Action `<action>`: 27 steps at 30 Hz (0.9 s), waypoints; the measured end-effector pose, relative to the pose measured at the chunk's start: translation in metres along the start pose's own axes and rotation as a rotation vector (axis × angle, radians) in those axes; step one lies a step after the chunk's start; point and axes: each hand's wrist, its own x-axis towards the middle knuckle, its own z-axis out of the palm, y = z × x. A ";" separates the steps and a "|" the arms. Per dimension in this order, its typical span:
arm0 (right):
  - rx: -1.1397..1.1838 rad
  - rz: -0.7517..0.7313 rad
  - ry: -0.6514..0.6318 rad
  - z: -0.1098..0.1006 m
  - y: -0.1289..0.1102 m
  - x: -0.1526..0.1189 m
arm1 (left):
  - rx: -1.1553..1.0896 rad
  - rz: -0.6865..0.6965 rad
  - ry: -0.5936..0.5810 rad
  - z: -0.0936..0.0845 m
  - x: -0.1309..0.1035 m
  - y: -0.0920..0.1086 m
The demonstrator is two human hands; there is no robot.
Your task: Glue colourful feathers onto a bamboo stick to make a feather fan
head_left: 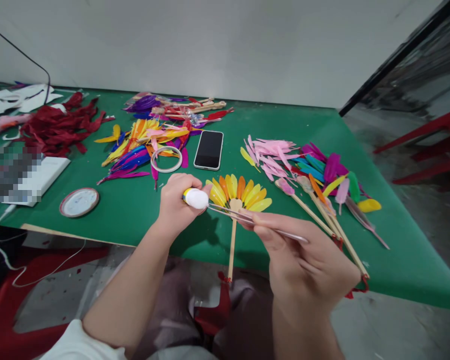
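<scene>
My left hand (178, 202) is closed around a small bottle with a white end and a yellow band (195, 198), probably glue; most of its body is hidden in the fist. Metal tweezers (281, 232) are pinched in my right hand (303, 250), their tips touching or very near the bottle's white end. Below the tips, a fan of yellow and orange feathers (253, 195) spreads around the rounded head of a wooden stick (233, 245). The stick lies on the green table, its lower end with a red cord reaching past the front edge.
Further back are a phone (209, 150), a tape ring (166, 159), mixed feathers (135, 150) and dark red strips (60, 125). Pink feathers (272, 152) and several feather-tipped sticks (311, 210) lie right. A round lid (79, 202) and a white box with a cable (48, 175) are left.
</scene>
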 end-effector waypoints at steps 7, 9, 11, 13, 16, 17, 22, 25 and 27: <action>0.017 0.062 0.119 0.005 -0.005 0.000 | 0.002 0.000 0.009 -0.001 0.001 0.001; 0.009 0.082 0.167 0.007 -0.005 0.000 | 0.002 0.004 0.011 -0.001 0.001 0.001; 0.006 0.057 0.109 0.006 -0.004 0.000 | -0.001 0.007 0.012 0.000 0.001 0.000; 0.008 0.015 0.015 0.003 -0.004 0.000 | -0.004 0.012 0.014 0.000 0.001 -0.001; 0.024 -0.030 -0.076 0.000 -0.003 -0.001 | -0.005 0.037 0.019 0.001 0.000 -0.002; 0.025 -0.036 -0.074 -0.001 -0.004 -0.001 | -0.003 0.043 0.020 0.001 0.000 -0.002; -0.038 -0.001 0.053 0.002 -0.003 -0.001 | -0.005 0.040 0.016 0.000 0.000 -0.001; -0.037 0.001 0.023 0.003 -0.002 -0.001 | -0.004 0.057 0.021 0.000 0.000 -0.001; -0.013 -0.013 -0.022 0.003 -0.002 -0.001 | 0.004 0.069 0.022 0.001 0.001 -0.001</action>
